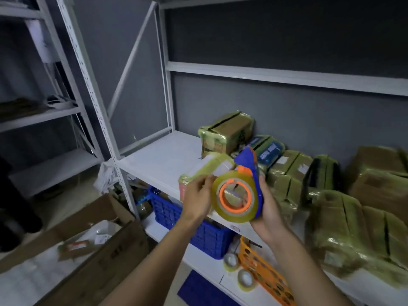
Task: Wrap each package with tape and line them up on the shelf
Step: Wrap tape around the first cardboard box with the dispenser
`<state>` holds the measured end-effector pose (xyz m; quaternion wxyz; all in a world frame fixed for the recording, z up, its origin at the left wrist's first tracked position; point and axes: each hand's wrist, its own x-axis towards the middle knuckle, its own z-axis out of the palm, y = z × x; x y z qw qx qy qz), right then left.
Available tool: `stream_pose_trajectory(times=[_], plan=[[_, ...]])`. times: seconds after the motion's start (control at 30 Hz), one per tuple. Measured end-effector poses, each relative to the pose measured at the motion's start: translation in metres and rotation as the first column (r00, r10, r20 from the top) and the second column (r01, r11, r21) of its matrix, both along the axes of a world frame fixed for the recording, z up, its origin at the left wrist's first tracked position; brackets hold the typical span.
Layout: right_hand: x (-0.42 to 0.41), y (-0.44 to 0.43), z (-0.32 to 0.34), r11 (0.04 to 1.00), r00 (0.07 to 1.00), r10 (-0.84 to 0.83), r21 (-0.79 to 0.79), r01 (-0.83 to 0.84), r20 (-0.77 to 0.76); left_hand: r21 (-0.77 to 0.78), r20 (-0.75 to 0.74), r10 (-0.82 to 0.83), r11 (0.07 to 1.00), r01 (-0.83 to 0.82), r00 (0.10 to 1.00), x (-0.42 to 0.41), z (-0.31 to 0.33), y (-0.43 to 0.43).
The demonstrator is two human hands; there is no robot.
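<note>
Wrapping: pull tape (218, 206) taut round package (221, 166);
Left hand (197, 196): fingers curled on package;
Right hand (268, 209): gripping tape dispenser (254, 173)

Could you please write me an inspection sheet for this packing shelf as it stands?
Surface: white shelf, bare at its left end.
Job's things: package in hand, partly taped; dispenser against it; wrapped packages crowd the shelf's right.
Clutter: blue basket, orange basket and spare rolls on the lower shelf; cardboard box on the floor.
Grippers: left hand holds the package; right hand grips the dispenser.
Cables: pale cords seem to lie on the left rack; blurred.
Surroundings: grey wall behind.
</note>
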<state>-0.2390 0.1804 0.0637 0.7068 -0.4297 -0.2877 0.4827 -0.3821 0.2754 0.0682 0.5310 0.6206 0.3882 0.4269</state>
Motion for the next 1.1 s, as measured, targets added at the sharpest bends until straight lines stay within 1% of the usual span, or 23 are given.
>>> stream_pose_trajectory(times=[0.07, 0.17, 0.23, 0.3, 0.43, 0.57, 0.63, 0.73, 0.8, 0.87, 0.93, 1.0, 1.1], plan=[[-0.002, 0.027, 0.01, 0.999, 0.999, -0.051, 0.002, 0.051, 0.019, 0.106, -0.062, 0.032, 0.994, -0.025, 0.998, -0.009, 0.004, 0.031], [-0.001, 0.069, 0.016, 0.992, 0.991, -0.123, 0.007, 0.123, 0.047, 0.254, -0.191, 0.071, 0.967, -0.021, 0.979, -0.016, 0.006, 0.076], [0.001, 0.098, 0.019, 0.985, 0.983, -0.174, 0.009, 0.174, 0.051, 0.333, -0.24, 0.092, 0.943, -0.007, 0.966, -0.017, 0.007, 0.105], [0.004, 0.125, 0.021, 0.974, 0.973, -0.227, 0.012, 0.227, 0.036, 0.379, -0.28, 0.082, 0.925, 0.032, 0.956, -0.014, 0.014, 0.135], [0.019, 0.171, 0.027, 0.96, 0.96, -0.278, 0.024, 0.278, 0.039, 0.446, -0.36, 0.084, 0.89, 0.093, 0.929, 0.003, 0.027, 0.192], [0.039, 0.202, 0.036, 0.909, 0.909, -0.416, 0.011, 0.416, 0.032, 0.535, -0.43, 0.109, 0.83, 0.156, 0.896, 0.03, 0.04, 0.241], [0.052, 0.212, 0.04, 0.873, 0.872, -0.487, 0.001, 0.487, 0.052, 0.546, -0.473, 0.104, 0.814, 0.198, 0.875, 0.045, 0.045, 0.261], [0.07, 0.226, 0.052, 0.826, 0.818, -0.56, 0.006, 0.564, 0.133, 0.572, -0.518, 0.095, 0.777, 0.262, 0.85, 0.069, 0.052, 0.29], [0.081, 0.235, 0.057, 0.803, 0.788, -0.586, 0.002, 0.596, 0.19, 0.578, -0.578, 0.109, 0.754, 0.311, 0.809, 0.085, 0.053, 0.31], [0.09, 0.242, 0.056, 0.796, 0.769, -0.583, -0.005, 0.605, 0.262, 0.549, -0.656, 0.112, 0.75, 0.37, 0.746, 0.099, 0.049, 0.331], [0.093, 0.248, 0.05, 0.786, 0.736, -0.576, -0.004, 0.618, 0.356, 0.48, -0.7, 0.055, 0.774, 0.413, 0.712, 0.108, 0.042, 0.352], [0.091, 0.254, 0.045, 0.771, 0.703, -0.583, 0.005, 0.637, 0.407, 0.436, -0.685, -0.018, 0.791, 0.429, 0.728, 0.113, 0.031, 0.368], [0.084, 0.267, 0.04, 0.742, 0.673, -0.611, 0.006, 0.67, 0.417, 0.408, -0.628, -0.099, 0.803, 0.435, 0.772, 0.115, 0.016, 0.387]])
